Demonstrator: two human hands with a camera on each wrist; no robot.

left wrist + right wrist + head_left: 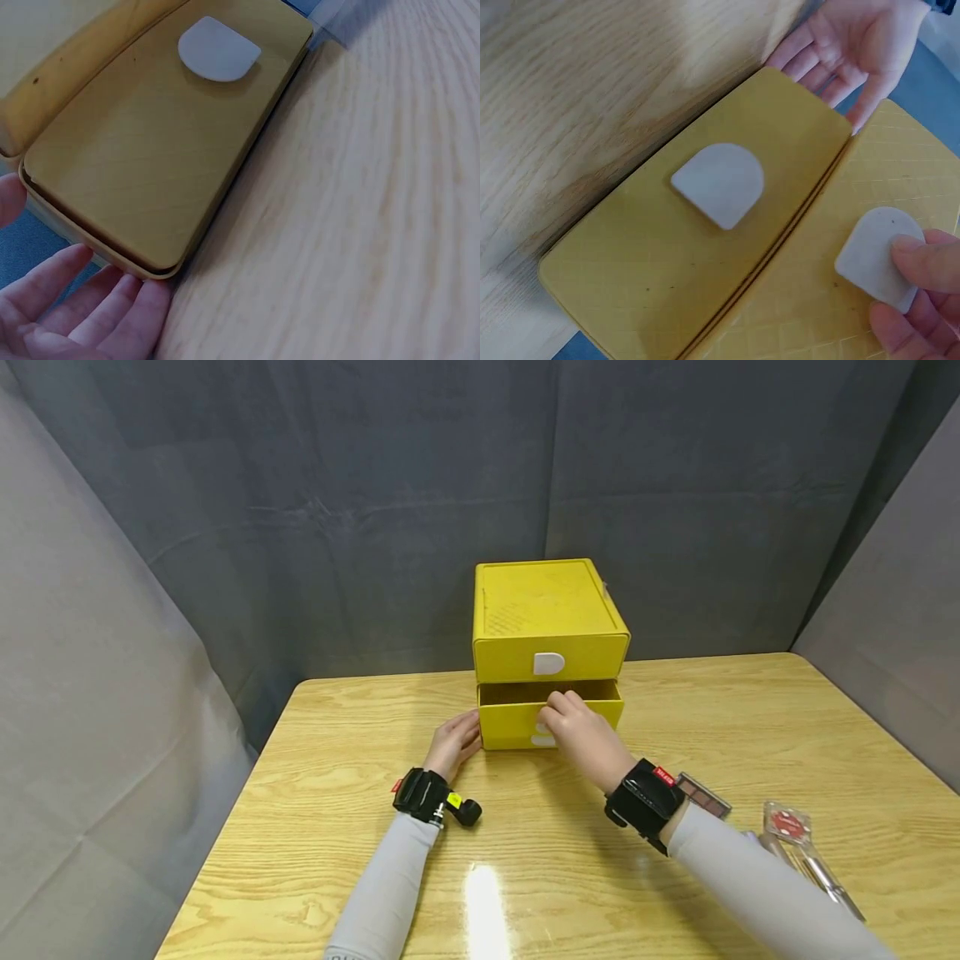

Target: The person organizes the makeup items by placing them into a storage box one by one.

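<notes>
A yellow drawer box (pixel 551 602) stands at the back middle of the wooden table. Its top drawer is closed and bears a white tab (pixel 548 663). The drawer below (pixel 510 722) is pulled out a little, with a dark gap above its front. My right hand (pixel 577 727) pinches a white tab (pixel 870 251) on that front. In the right wrist view a second yellow front with its own tab (pixel 720 184) lies beside it, nearer the table. My left hand (pixel 453 743) is open, its fingers (pixel 67 315) at the front's (pixel 150 150) left corner.
At the right of the table (pixel 337 827) lie a small makeup palette (pixel 703 795), a clear packet with a red label (pixel 787 825) and slim silvery sticks (pixel 821 877). Grey cloth walls close in on three sides.
</notes>
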